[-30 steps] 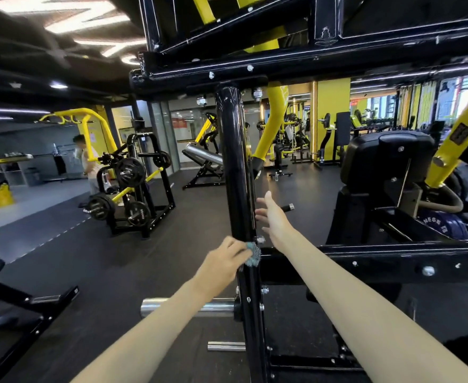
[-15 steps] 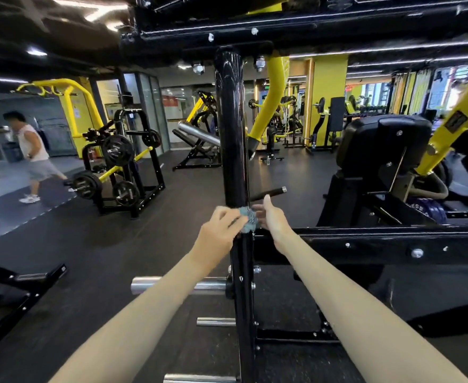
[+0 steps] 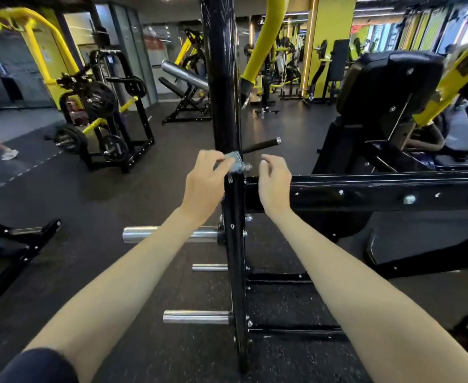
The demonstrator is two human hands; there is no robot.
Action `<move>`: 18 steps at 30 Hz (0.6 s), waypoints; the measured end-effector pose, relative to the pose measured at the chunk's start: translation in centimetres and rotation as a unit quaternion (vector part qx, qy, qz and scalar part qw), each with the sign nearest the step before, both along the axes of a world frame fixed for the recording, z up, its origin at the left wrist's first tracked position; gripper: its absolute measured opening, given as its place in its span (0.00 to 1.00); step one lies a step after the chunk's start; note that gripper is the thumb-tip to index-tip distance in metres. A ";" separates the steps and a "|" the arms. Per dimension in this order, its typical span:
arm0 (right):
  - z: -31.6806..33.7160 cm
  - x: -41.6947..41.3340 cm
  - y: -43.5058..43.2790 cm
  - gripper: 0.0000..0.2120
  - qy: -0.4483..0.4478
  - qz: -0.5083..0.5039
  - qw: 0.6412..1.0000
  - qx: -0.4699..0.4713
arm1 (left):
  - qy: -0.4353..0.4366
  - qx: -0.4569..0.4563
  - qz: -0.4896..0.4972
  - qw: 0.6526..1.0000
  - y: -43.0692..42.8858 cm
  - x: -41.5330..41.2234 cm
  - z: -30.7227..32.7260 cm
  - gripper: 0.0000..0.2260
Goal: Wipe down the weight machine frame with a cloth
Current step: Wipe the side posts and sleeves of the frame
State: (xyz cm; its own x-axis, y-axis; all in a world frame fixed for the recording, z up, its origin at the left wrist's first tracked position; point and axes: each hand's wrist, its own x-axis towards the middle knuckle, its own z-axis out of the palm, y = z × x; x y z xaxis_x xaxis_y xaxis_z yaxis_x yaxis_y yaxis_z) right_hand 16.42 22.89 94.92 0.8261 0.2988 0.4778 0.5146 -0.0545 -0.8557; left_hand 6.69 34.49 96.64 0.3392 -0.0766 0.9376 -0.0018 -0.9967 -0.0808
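Note:
A black upright post point(image 3: 221, 78) of the weight machine frame runs up the middle of the view, joined to a black crossbar point(image 3: 379, 189) that leads right. My left hand point(image 3: 205, 181) pinches a small blue-grey cloth point(image 3: 234, 161) against the post at the joint, beside a bolt. My right hand point(image 3: 274, 178) hovers just right of the post over the crossbar's left end, its fingers loosely curled and holding nothing. Both bare forearms reach in from below.
Chrome plate pegs point(image 3: 169, 234) stick out left of the post lower down. A black padded seat point(image 3: 387, 78) and yellow lever arm point(image 3: 459, 76) stand at right. A loaded plate rack point(image 3: 102, 117) is at left, and a walking person's shoe point(image 3: 8, 154) at the left edge.
The view has tilted down and drawn closer. My left hand stays with the cloth at the post's joint; my right hand has drawn back from the post and curled its fingers. The person at left has walked further left.

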 end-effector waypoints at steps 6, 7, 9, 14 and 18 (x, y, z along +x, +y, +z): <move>-6.6 -0.5 -3.7 0.08 -0.181 -0.045 0.966 -0.177 | 0.163 0.108 -0.014 0.981 0.8 -0.8 -12.6 0.06; -7.2 -0.6 -4.0 0.08 -0.178 -0.036 0.962 -0.203 | 0.187 0.105 -0.022 0.977 0.7 -0.8 -14.1 0.08; -7.6 -1.1 -4.1 0.10 -0.126 -0.008 0.961 -0.245 | 0.231 0.105 -0.022 0.967 0.4 -1.2 -15.6 0.10; -8.0 -1.2 -2.9 0.12 -0.031 0.043 0.950 -0.308 | 0.085 0.005 -0.008 0.996 -0.2 -0.7 -11.3 0.06; -9.4 -1.2 -1.5 0.15 0.057 0.058 0.954 -0.290 | 0.062 0.054 -0.010 0.997 -0.3 -0.3 -12.0 0.07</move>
State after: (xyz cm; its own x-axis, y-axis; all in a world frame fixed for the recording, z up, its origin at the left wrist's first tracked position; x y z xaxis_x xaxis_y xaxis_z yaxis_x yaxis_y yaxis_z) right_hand 15.19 21.43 85.55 0.8076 0.5786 0.1140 0.4523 -0.4837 -0.7493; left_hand 6.41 34.16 84.60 0.4497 -0.1830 0.8742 -0.0382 -0.9818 -0.1858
